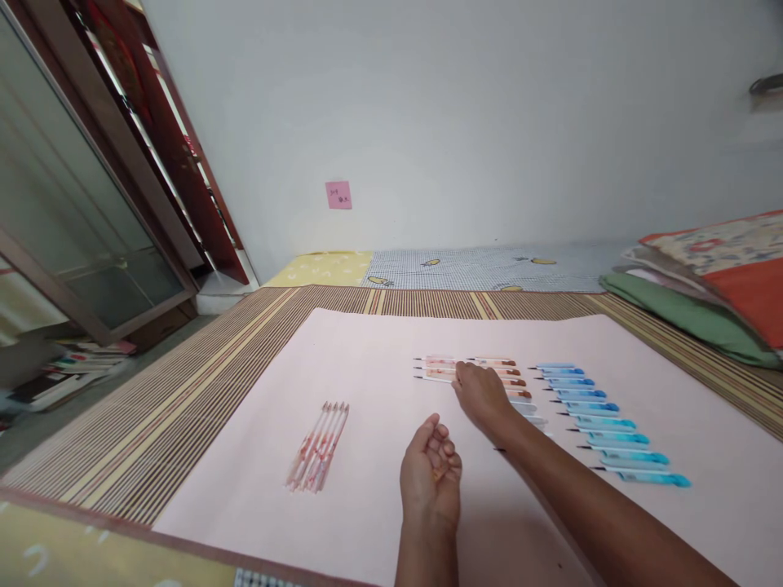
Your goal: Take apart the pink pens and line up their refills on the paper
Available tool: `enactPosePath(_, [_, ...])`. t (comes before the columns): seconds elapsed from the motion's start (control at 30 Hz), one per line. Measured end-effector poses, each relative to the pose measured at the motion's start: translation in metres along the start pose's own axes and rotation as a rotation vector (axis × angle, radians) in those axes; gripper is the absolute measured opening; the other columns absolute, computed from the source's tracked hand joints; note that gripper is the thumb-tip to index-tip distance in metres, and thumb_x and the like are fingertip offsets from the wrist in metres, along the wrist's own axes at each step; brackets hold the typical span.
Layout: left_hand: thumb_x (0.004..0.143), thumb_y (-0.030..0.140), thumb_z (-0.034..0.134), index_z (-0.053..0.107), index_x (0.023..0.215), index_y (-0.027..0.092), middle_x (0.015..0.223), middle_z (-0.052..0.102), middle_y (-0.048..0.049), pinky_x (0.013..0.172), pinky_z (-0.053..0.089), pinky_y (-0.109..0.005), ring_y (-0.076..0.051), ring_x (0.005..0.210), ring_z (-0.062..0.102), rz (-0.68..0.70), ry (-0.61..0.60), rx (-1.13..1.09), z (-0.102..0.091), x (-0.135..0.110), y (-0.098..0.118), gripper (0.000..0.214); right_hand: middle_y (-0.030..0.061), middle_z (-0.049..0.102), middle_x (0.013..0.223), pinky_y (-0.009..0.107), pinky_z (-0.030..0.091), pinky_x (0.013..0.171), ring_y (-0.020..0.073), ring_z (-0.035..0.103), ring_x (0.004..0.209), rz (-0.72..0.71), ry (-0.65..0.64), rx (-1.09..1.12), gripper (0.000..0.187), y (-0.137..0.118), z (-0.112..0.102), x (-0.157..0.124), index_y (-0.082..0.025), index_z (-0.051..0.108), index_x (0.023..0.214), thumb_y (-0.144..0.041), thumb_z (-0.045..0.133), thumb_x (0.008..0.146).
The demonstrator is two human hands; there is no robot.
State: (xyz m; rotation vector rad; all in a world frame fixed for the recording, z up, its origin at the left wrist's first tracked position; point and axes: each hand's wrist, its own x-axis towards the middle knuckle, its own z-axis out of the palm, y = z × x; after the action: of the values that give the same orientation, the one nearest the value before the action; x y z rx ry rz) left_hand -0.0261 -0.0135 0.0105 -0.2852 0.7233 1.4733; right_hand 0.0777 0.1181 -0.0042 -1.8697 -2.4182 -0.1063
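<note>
My right hand (483, 393) reaches over a pink sheet (373, 342), its fingers closed at the end of a slim pen (434, 379) whose dark tip points left. Beside it lie several orange-brown pens (507, 372), partly covered by that hand. My left hand (431, 469) is lower on the sheet, palm turned up, fingers loosely curled, with nothing visible in it. To its left lies a bundle of pink-patterned pens (318, 448), tips away from me. On the right, blue pens (605, 420) form a slanting column. My right forearm hides some pale pens (529, 406).
The sheet rests on a striped mat (232, 359). Folded bedding (691, 318) and an orange patterned pillow (746, 261) are stacked at right. A pink note (338, 195) sticks to the white wall (465, 122). A glass-panelled door (79, 187) stands at left.
</note>
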Motion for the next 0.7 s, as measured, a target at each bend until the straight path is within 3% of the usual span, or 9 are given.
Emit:
enactPosePath(0.57, [0.096, 0.011, 0.055, 0.063, 0.093, 0.01, 0.065, 0.06, -0.0003, 0.042, 0.032, -0.015, -0.005, 0.044, 0.046, 0.001, 0.008, 0.005, -0.001, 0.001, -0.002, 0.008, 0.0186, 0.075, 0.109, 0.035, 0.037, 0.084, 0.027, 0.07, 0.102, 0.017, 0.023, 0.052, 0.018, -0.002, -0.004, 0.0, -0.01, 0.066, 0.109, -0.02, 0.055, 0.098])
enactPosePath(0.7, [0.099, 0.015, 0.054, 0.063, 0.091, 0.01, 0.066, 0.062, -0.0021, 0.042, 0.035, -0.015, -0.007, 0.046, 0.051, -0.02, 0.027, -0.01, 0.0, -0.001, 0.001, 0.013, 0.0107, 0.075, 0.098, 0.03, 0.039, 0.078, 0.0212, 0.069, 0.09, 0.004, 0.041, 0.169, 0.012, 0.001, -0.023, -0.014, -0.016, 0.065, 0.096, -0.02, 0.054, 0.096])
